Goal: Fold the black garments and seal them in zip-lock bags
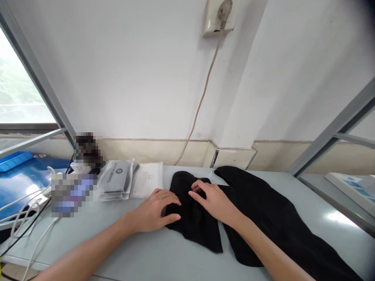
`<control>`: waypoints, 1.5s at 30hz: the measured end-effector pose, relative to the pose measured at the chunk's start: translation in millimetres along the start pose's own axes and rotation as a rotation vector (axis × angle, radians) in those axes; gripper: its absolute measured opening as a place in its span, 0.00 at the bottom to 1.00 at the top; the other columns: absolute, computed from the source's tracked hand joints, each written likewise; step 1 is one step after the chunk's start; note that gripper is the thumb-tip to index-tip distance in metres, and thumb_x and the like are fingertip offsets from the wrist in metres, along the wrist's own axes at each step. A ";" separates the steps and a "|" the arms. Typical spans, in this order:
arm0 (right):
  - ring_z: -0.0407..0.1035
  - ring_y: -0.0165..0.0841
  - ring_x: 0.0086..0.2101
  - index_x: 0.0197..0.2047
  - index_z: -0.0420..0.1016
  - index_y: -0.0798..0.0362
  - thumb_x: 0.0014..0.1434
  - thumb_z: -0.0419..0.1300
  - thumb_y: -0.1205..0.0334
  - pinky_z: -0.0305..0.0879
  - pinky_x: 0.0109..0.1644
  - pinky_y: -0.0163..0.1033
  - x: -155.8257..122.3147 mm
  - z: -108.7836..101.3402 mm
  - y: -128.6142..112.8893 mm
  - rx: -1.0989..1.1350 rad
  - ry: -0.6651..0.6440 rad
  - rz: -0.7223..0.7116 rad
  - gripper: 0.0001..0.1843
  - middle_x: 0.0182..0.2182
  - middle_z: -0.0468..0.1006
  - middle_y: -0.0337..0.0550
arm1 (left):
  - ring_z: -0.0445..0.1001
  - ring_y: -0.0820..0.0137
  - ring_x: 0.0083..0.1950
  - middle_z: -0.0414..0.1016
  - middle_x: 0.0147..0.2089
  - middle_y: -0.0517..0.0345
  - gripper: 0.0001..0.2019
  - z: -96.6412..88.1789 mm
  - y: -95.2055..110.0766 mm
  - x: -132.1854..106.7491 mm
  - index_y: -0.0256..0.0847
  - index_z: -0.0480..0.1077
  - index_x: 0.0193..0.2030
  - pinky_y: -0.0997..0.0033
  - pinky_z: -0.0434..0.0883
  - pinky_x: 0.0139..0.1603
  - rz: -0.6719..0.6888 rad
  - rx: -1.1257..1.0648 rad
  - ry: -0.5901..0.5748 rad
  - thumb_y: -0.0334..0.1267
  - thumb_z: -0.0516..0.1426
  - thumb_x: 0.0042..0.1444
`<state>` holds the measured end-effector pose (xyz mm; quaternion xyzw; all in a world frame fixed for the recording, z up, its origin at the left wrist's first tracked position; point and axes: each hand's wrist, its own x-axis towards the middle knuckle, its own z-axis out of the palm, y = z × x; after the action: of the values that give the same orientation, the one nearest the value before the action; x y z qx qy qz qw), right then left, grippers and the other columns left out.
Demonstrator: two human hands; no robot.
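Left hand (158, 208) and right hand (213, 201), thumbs parted from loosely curled fingers and visibly gripping nothing, rest at a small black cloth (199, 228) on the table (140, 255), left of a larger black cloth (269, 210). Light, even pressure should limit creasing.

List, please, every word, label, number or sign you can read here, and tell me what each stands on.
"ROCKBROS": on the grey pack, with a round logo beside it.
White pack: its print is too faint to read.
Box at far right: any lettering is too blurred to read.
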<state>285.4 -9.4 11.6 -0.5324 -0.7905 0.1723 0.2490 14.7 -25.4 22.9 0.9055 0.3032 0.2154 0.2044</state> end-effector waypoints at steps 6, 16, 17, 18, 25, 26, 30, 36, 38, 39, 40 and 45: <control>0.65 0.50 0.65 0.60 0.73 0.47 0.69 0.58 0.42 0.51 0.73 0.63 -2.3 4.2 7.1 -0.039 -0.057 -0.092 0.23 0.64 0.75 0.50 | 0.67 0.52 0.71 0.72 0.68 0.44 0.23 5.0 -8.4 0.1 0.46 0.70 0.62 0.45 0.62 0.72 -0.007 0.058 0.004 0.52 0.63 0.64; 0.61 0.52 0.65 0.61 0.67 0.45 0.59 0.68 0.40 0.59 0.67 0.60 -4.7 4.4 -0.9 -0.036 -0.104 -0.101 0.32 0.66 0.67 0.52 | 0.71 0.56 0.67 0.76 0.63 0.49 0.13 9.1 -12.4 0.5 0.47 0.74 0.57 0.50 0.66 0.68 0.019 0.098 0.067 0.43 0.61 0.67; 0.64 0.51 0.61 0.56 0.68 0.45 0.59 0.69 0.43 0.62 0.64 0.58 -4.7 3.2 -4.4 -0.039 -0.094 -0.097 0.28 0.61 0.70 0.50 | 0.71 0.56 0.66 0.77 0.62 0.50 0.12 9.2 -12.2 1.0 0.47 0.74 0.56 0.51 0.66 0.67 0.009 0.106 0.072 0.43 0.61 0.68; 0.66 0.49 0.56 0.52 0.68 0.46 0.59 0.69 0.46 0.64 0.61 0.56 -4.8 1.4 -7.9 -0.040 -0.089 -0.092 0.23 0.56 0.72 0.48 | 0.71 0.57 0.65 0.78 0.62 0.51 0.11 9.0 -11.8 1.6 0.47 0.75 0.55 0.51 0.66 0.67 -0.003 0.115 0.077 0.42 0.61 0.68; 0.65 0.44 0.46 0.40 0.68 0.46 0.59 0.70 0.47 0.63 0.55 0.51 -5.1 -8.4 -13.9 0.000 -0.235 -0.122 0.18 0.42 0.73 0.40 | 0.74 0.58 0.61 0.79 0.59 0.53 0.09 7.9 -11.4 3.3 0.47 0.76 0.53 0.53 0.67 0.64 -0.031 0.146 0.086 0.42 0.58 0.70; 0.64 0.43 0.47 0.40 0.69 0.46 0.58 0.71 0.48 0.63 0.55 0.51 -5.3 -8.3 -12.4 0.004 -0.252 -0.125 0.18 0.43 0.73 0.40 | 0.74 0.58 0.61 0.79 0.59 0.53 0.09 8.1 -11.7 3.2 0.47 0.76 0.53 0.54 0.67 0.64 -0.028 0.146 0.088 0.42 0.58 0.70; 0.64 0.43 0.47 0.42 0.70 0.46 0.60 0.69 0.53 0.63 0.55 0.50 -6.5 -8.5 -9.3 0.020 -0.274 -0.135 0.13 0.44 0.73 0.40 | 0.74 0.59 0.61 0.80 0.59 0.54 0.08 8.8 -12.3 3.0 0.47 0.77 0.52 0.54 0.66 0.64 -0.035 0.147 0.089 0.41 0.59 0.70; 0.63 0.43 0.46 0.41 0.69 0.46 0.56 0.70 0.58 0.65 0.53 0.49 -8.8 -10.5 -11.6 0.019 -0.294 -0.141 0.14 0.44 0.72 0.40 | 0.74 0.58 0.61 0.79 0.59 0.54 0.08 7.3 -10.3 3.6 0.47 0.76 0.52 0.53 0.65 0.63 -0.054 0.145 0.074 0.40 0.58 0.70; 0.63 0.42 0.45 0.39 0.68 0.46 0.58 0.67 0.61 0.64 0.52 0.49 -9.1 -9.8 -11.7 0.010 -0.275 -0.151 0.10 0.43 0.72 0.40 | 0.74 0.58 0.61 0.79 0.59 0.54 0.08 6.9 -9.8 3.7 0.46 0.76 0.52 0.53 0.65 0.64 -0.056 0.145 0.071 0.40 0.58 0.70; 0.64 0.42 0.45 0.38 0.67 0.47 0.60 0.65 0.62 0.64 0.52 0.48 -9.1 -9.4 -11.7 0.005 -0.264 -0.156 0.09 0.42 0.72 0.39 | 0.74 0.58 0.60 0.80 0.59 0.54 0.08 6.8 -9.6 3.7 0.46 0.76 0.52 0.53 0.65 0.64 -0.053 0.143 0.072 0.40 0.58 0.70; 0.64 0.41 0.44 0.38 0.67 0.47 0.60 0.64 0.63 0.64 0.52 0.48 -8.9 -9.0 -11.6 0.001 -0.254 -0.161 0.08 0.42 0.72 0.39 | 0.74 0.58 0.60 0.79 0.59 0.54 0.08 6.7 -9.5 3.7 0.47 0.76 0.52 0.53 0.65 0.64 -0.050 0.142 0.073 0.41 0.58 0.70; 0.64 0.40 0.43 0.37 0.65 0.48 0.62 0.61 0.66 0.64 0.50 0.46 -7.6 -8.0 -11.0 -0.013 -0.223 -0.177 0.07 0.40 0.72 0.39 | 0.74 0.58 0.60 0.79 0.59 0.54 0.08 6.3 -9.7 3.4 0.47 0.76 0.52 0.53 0.65 0.63 -0.047 0.141 0.062 0.41 0.58 0.70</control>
<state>284.1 -20.5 22.4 -0.4400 -0.8581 0.2027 0.1705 15.9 -17.6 13.7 0.9031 0.3449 0.2168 0.1357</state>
